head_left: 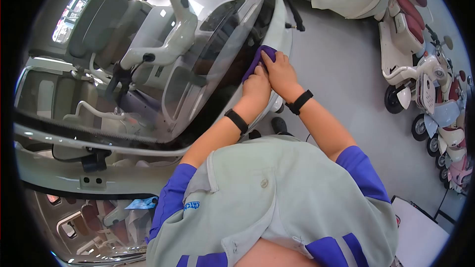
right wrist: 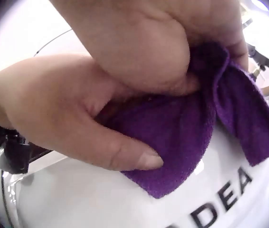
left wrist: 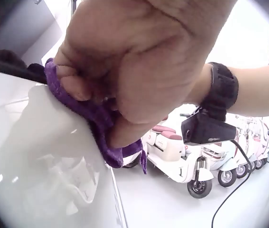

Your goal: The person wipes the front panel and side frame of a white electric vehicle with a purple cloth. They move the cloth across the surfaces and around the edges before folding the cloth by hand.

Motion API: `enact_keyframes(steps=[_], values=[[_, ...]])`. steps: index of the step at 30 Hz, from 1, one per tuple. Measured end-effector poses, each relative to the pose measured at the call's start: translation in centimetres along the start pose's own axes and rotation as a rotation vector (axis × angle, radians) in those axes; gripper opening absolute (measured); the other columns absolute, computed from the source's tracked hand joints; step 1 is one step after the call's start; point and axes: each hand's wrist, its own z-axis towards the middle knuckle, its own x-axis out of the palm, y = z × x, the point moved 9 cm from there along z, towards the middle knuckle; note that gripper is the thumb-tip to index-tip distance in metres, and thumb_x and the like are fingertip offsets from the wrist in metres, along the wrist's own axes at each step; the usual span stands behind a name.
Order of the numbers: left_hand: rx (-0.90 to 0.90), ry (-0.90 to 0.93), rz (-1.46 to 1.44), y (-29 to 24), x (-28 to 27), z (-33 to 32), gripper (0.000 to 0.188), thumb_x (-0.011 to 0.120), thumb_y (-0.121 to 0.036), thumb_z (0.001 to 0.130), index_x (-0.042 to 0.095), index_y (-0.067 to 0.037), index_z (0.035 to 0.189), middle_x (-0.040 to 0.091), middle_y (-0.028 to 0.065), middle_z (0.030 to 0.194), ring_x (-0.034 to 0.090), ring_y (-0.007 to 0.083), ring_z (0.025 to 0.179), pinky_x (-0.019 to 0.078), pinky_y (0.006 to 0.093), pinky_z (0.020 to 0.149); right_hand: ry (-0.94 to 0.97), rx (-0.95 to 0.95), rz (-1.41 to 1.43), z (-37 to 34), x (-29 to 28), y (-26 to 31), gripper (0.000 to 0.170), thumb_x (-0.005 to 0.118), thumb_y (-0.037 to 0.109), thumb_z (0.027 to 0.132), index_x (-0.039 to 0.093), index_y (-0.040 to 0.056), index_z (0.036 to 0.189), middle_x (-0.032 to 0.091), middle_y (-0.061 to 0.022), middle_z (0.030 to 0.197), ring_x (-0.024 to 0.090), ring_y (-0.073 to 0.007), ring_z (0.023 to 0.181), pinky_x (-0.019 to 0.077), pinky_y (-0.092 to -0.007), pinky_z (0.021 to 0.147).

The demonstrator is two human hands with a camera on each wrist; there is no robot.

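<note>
Both hands meet at a purple cloth (head_left: 251, 70) on the glossy white front body (head_left: 281, 24) of a small vehicle, just below its windshield. My left hand (head_left: 256, 89) grips the near part of the cloth, its thumb lying along the fabric in the right wrist view. Beside it, slightly farther out, my right hand (head_left: 283, 75) holds the bunched cloth (right wrist: 167, 137) with bent fingers. One corner of the cloth hangs loose over the panel, close to dark letters (right wrist: 222, 197) reading "DEA". In the left wrist view the folded cloth (left wrist: 96, 114) lies against the curved white surface.
The windshield (head_left: 208, 79) shows seats and a handlebar (head_left: 163, 54) inside. A wiper-like black arm (head_left: 292, 7) sticks out near the front. Several scooters (head_left: 425, 79) stand in a row on the right. A white table (head_left: 420, 232) is at the lower right.
</note>
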Motion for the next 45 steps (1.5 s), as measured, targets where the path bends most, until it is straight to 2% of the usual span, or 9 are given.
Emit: enact_keyframes(steps=[9, 15, 20, 23, 30, 36, 39, 42, 45], values=[[0.022, -0.007, -0.078, -1.6, 0.9, 12.4, 0.067, 0.069, -0.023, 0.086, 0.043, 0.014, 0.135, 0.058, 0.0198, 0.108, 0.070, 0.0263, 0.076, 0.0589, 0.0321, 0.060, -0.082, -0.108, -0.064, 9.4, -0.1, -8.3, 0.041, 0.057, 0.028, 0.095, 0.061, 0.0104, 0.132, 0.058, -0.0185, 0.105, 0.059, -0.0359, 0.101, 0.0563, -0.0447, 0.074], [-0.068, -0.052, -0.206, -0.9, 0.6, 14.5, 0.062, 0.068, -0.023, 0.086, 0.045, 0.012, 0.132, 0.059, 0.0217, 0.107, 0.070, 0.0293, 0.076, 0.0593, 0.0347, 0.060, 0.055, -0.061, -0.120, 11.8, 0.8, -9.8, 0.041, 0.054, 0.031, 0.097, 0.059, 0.0108, 0.132, 0.059, -0.0175, 0.106, 0.065, -0.0328, 0.093, 0.0568, -0.0428, 0.072], [-0.059, -0.051, -0.164, -1.1, 0.0, 14.5, 0.060, 0.067, -0.021, 0.086, 0.045, 0.012, 0.131, 0.060, 0.0224, 0.106, 0.070, 0.0308, 0.076, 0.0594, 0.0344, 0.060, 0.012, -0.050, -0.052, 11.3, 0.4, -10.2, 0.041, 0.053, 0.031, 0.097, 0.059, 0.0124, 0.133, 0.059, -0.0174, 0.109, 0.065, -0.0336, 0.094, 0.0564, -0.0441, 0.075], [0.048, -0.100, -0.144, -1.1, 0.9, 14.1, 0.061, 0.066, -0.019, 0.085, 0.045, 0.013, 0.132, 0.060, 0.0232, 0.106, 0.071, 0.0306, 0.079, 0.0594, 0.0341, 0.059, 0.028, -0.017, -0.026, 11.0, 0.4, -10.3, 0.040, 0.053, 0.029, 0.097, 0.059, 0.0152, 0.134, 0.059, -0.0172, 0.111, 0.064, -0.0345, 0.097, 0.0560, -0.0450, 0.078], [-0.004, 0.041, -0.313, -0.6, -0.7, 5.7, 0.066, 0.066, -0.018, 0.085, 0.040, 0.014, 0.136, 0.060, 0.0250, 0.106, 0.070, 0.0343, 0.081, 0.0594, 0.0381, 0.064, 0.119, -0.036, 0.055, 5.1, -0.7, -5.5, 0.040, 0.054, 0.023, 0.094, 0.061, 0.0169, 0.133, 0.057, -0.0179, 0.115, 0.059, -0.0379, 0.104, 0.0533, -0.0484, 0.086], [-0.005, 0.060, -0.481, 0.7, -0.4, -2.6, 0.068, 0.066, -0.017, 0.085, 0.034, 0.016, 0.135, 0.060, 0.0251, 0.100, 0.069, 0.0375, 0.073, 0.0579, 0.0389, 0.058, 0.113, -0.104, -0.074, -1.1, 0.5, 1.7, 0.040, 0.057, 0.025, 0.094, 0.062, 0.0101, 0.130, 0.058, -0.0166, 0.107, 0.062, -0.0336, 0.093, 0.0557, -0.0430, 0.075], [0.124, -0.145, -0.476, 0.7, -1.2, -2.5, 0.080, 0.069, -0.018, 0.084, 0.026, 0.017, 0.142, 0.059, 0.0328, 0.110, 0.067, 0.0413, 0.076, 0.0572, 0.0450, 0.066, 0.048, -0.125, -0.116, -1.2, 0.5, 2.7, 0.039, 0.059, 0.023, 0.091, 0.064, 0.0081, 0.127, 0.058, -0.0138, 0.100, 0.063, -0.0295, 0.089, 0.0564, -0.0389, 0.067], [-0.012, -0.132, -0.530, 1.0, -2.4, -1.2, 0.085, 0.069, -0.022, 0.085, 0.024, 0.020, 0.143, 0.062, 0.0283, 0.102, 0.069, 0.0362, 0.073, 0.0582, 0.0390, 0.059, 0.035, -0.134, -0.115, -0.2, 0.0, 1.4, 0.040, 0.060, 0.023, 0.089, 0.064, 0.0099, 0.127, 0.059, -0.0135, 0.101, 0.063, -0.0295, 0.088, 0.0556, -0.0395, 0.068], [-0.059, 0.088, -0.538, 1.2, -1.1, 2.0, 0.093, 0.073, -0.027, 0.082, 0.023, 0.020, 0.144, 0.066, 0.0298, 0.094, 0.069, 0.0402, 0.076, 0.0577, 0.0449, 0.067, -0.006, -0.137, -0.138, 0.9, -0.5, -0.4, 0.040, 0.059, 0.022, 0.089, 0.064, 0.0115, 0.127, 0.059, -0.0135, 0.101, 0.063, -0.0299, 0.087, 0.0550, -0.0401, 0.067]])
